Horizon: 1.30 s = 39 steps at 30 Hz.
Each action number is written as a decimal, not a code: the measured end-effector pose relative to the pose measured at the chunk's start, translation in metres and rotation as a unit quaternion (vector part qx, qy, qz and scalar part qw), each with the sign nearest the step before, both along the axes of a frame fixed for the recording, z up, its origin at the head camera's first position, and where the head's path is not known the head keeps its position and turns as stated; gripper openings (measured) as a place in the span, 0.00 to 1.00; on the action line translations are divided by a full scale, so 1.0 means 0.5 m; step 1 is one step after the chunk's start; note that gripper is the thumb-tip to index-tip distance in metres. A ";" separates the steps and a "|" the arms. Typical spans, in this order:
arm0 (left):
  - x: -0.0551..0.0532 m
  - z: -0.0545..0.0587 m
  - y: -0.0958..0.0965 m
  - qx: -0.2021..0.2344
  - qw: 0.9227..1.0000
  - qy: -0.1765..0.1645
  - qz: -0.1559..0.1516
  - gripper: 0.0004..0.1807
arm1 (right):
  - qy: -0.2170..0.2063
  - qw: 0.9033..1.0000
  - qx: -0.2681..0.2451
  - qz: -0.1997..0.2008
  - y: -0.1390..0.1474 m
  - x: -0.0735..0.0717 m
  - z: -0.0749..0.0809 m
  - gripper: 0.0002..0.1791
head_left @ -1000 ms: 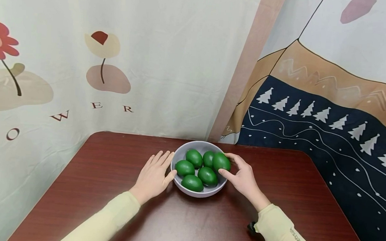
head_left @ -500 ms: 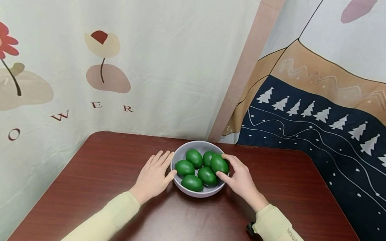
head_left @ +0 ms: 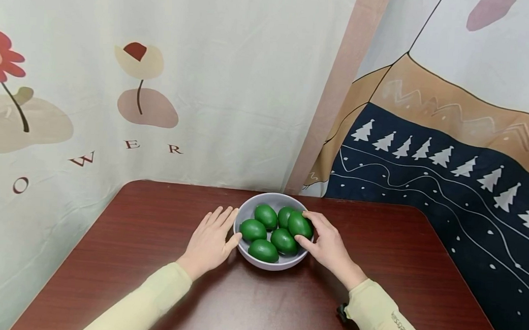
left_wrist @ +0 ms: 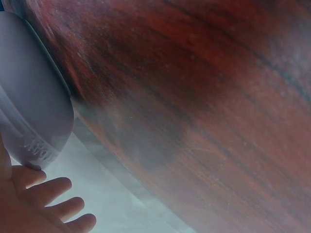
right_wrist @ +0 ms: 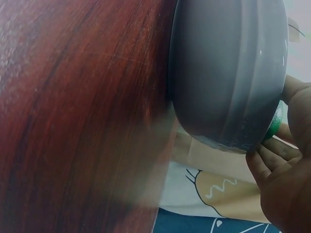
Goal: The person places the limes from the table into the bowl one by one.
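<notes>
A grey bowl (head_left: 274,266) stands near the far edge of the table, with several green limes (head_left: 264,251) inside it. My right hand (head_left: 329,244) reaches over its right rim, thumb and fingertips round one lime (head_left: 300,224) that sits at the right of the bowl among the others. To the bowl's left, my left hand (head_left: 210,241) has its fingers straight, with the thumb at the rim. In the left wrist view its fingertips (left_wrist: 58,189) lie right by the bowl's wall (left_wrist: 36,87). The right wrist view shows just a sliver of green lime (right_wrist: 276,124) between bowl and fingers.
The dark red wooden table (head_left: 258,312) has rounded far corners. Behind it hangs a pale curtain (head_left: 232,85) with flower prints, and to the right a navy and tan printed cloth (head_left: 379,180). A black band (head_left: 342,313) shows at the right cuff.
My right hand has shifted slightly left and down over the bowl, and the lime in its fingers has moved inward from the right rim. The left hand and the bowl stay put.
</notes>
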<state>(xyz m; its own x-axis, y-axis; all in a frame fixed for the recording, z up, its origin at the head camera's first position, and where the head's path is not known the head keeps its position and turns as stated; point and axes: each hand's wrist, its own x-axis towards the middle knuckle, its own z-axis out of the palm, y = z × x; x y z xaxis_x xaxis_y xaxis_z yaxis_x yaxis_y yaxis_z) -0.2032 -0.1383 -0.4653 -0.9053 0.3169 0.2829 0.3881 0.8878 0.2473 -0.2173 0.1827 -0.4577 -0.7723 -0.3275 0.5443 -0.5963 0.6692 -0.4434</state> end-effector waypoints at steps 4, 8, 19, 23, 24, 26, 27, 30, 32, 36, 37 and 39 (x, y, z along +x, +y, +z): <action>0.001 0.000 0.000 0.000 1.000 -0.001 -0.001 0.36 | 0.010 1.000 0.001 0.002 -0.002 0.001 0.000 0.32; 0.002 0.001 0.000 0.001 1.000 -0.002 -0.001 0.36 | 0.018 1.000 -0.004 0.005 -0.003 0.001 -0.002 0.32; 0.000 0.001 0.003 0.006 1.000 0.001 -0.002 0.36 | 0.021 1.000 -0.013 0.005 0.000 0.001 -0.004 0.31; -0.002 0.000 0.004 0.006 1.000 -0.001 -0.002 0.36 | 0.011 1.000 -0.017 0.001 0.005 0.003 -0.002 0.30; -0.002 0.000 0.004 0.006 1.000 -0.002 -0.002 0.36 | 0.011 1.000 -0.020 0.001 0.006 0.003 -0.002 0.30; -0.003 -0.001 0.004 0.006 1.000 -0.002 -0.002 0.36 | 0.013 1.000 -0.024 0.001 0.009 0.004 -0.002 0.30; -0.003 -0.001 0.004 0.006 1.000 -0.003 -0.002 0.36 | 0.016 1.000 -0.026 0.001 0.011 0.004 -0.003 0.30; -0.003 -0.002 0.005 0.004 1.000 -0.001 -0.002 0.36 | 0.015 0.999 -0.031 0.001 0.017 0.007 -0.004 0.29; -0.004 -0.003 0.006 0.003 1.000 0.001 -0.003 0.36 | 0.013 1.000 -0.028 -0.002 0.020 0.009 -0.004 0.29; -0.006 -0.002 0.008 0.001 1.000 0.006 -0.004 0.36 | 0.006 1.000 -0.019 -0.013 0.029 0.013 -0.001 0.30; -0.007 -0.001 0.009 0.001 1.000 0.008 -0.005 0.36 | 0.005 1.000 -0.017 -0.017 0.031 0.014 0.000 0.29; -0.008 0.001 0.009 -0.003 1.000 0.012 -0.005 0.36 | 0.005 1.000 -0.015 -0.020 0.037 0.014 0.001 0.29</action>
